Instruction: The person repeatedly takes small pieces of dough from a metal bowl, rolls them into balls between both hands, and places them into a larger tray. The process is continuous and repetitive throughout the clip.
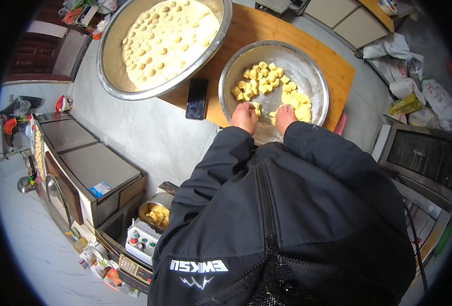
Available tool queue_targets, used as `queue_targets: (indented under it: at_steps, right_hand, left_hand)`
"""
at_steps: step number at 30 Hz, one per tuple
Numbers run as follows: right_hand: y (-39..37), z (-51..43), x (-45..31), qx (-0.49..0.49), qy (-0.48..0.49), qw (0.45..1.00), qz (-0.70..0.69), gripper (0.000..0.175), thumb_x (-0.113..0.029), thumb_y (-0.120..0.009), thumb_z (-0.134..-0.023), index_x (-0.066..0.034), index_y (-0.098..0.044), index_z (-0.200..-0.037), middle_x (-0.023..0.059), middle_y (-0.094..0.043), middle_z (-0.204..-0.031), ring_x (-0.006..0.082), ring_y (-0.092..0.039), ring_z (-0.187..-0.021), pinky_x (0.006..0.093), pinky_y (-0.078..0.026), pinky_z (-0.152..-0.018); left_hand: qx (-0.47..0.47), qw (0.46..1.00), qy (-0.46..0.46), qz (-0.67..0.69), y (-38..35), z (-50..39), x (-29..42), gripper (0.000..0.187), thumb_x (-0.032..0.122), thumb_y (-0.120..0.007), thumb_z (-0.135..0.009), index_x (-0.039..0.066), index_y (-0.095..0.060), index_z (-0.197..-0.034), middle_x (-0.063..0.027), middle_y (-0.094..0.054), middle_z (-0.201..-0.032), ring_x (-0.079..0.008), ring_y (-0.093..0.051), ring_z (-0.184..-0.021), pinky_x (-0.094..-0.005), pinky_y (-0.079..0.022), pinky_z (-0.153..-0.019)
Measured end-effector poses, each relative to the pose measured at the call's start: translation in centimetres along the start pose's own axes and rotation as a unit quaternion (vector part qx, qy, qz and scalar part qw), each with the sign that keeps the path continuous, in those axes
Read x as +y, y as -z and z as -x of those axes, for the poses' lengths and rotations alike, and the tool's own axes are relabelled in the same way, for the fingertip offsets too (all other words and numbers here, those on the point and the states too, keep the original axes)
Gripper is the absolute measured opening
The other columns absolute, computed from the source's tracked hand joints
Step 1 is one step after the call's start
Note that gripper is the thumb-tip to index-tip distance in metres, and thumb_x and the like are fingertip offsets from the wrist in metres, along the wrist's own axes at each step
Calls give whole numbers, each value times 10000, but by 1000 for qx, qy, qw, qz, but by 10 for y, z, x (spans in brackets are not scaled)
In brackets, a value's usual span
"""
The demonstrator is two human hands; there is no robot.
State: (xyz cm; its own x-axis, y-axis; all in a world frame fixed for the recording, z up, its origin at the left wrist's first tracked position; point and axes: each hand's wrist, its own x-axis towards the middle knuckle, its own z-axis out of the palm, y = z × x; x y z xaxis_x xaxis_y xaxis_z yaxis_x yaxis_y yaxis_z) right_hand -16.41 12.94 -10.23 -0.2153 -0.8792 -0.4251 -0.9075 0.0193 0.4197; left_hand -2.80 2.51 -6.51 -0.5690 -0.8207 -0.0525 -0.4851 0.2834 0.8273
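A steel bowl (322, 86) stands on the wooden table before me. Many short cut pieces of yellow dough (263, 78) are heaped along its far and left side. On the right inside the bowl lies a larger lump of yellow dough (302, 107). My left hand (244, 118) is low in the bowl's near left part, fingers curled beside a few dough pieces; whether it grips one is hidden. My right hand (285, 116) has its fingers closed over the left end of the dough lump. The palms of both hands are turned out of sight.
A larger steel basin (103, 72) of pale powder with small dough balls (163, 50) overlaps the table's far left. A smartphone (197, 98) lies at the table edge (275, 26). Left of me, a machine pot holds more yellow dough (157, 214); bags (401, 69) are piled right.
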Motion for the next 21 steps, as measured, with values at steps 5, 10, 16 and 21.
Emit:
queue_targets:
  at_steps: [5,10,16,21]
  right_hand:
    - [-14,-1,9,56,38,998,-4,332,-232,-462,-851,-6,-598,-1054,179,-588,-991,321,-528,-981,531,-388,-845]
    - [-21,-16,24,104,48,993,2,226,-225,-528,-817,-70,-639,-939,112,-609,-900,289,-574,-886,504,-455,-762]
    - [3,-24,55,30,27,978,-206,242,-185,-623,-748,-51,-590,-947,133,-623,-887,320,-602,-848,416,-495,-756]
    - [23,-33,86,-44,-48,887,-457,524,-341,-739,-672,32,-583,-1005,207,-635,-943,313,-617,-876,372,-484,-766]
  left_hand:
    - [-17,999,-21,-46,-12,4,-2,91,81,-563,-789,15,-605,-836,-220,-594,-823,-387,-579,-788,-440,-470,-699]
    - [-14,998,-37,-44,-17,8,-2,79,68,-547,-782,11,-587,-819,-225,-586,-809,-389,-573,-778,-445,-467,-694]
    - [-18,997,-47,-50,-17,7,-4,87,62,-546,-774,7,-590,-826,-230,-585,-821,-390,-571,-788,-444,-468,-701]
    - [-35,999,-2,-28,-11,4,-9,164,142,-590,-827,-1,-614,-905,-195,-596,-906,-336,-597,-771,-402,-484,-726]
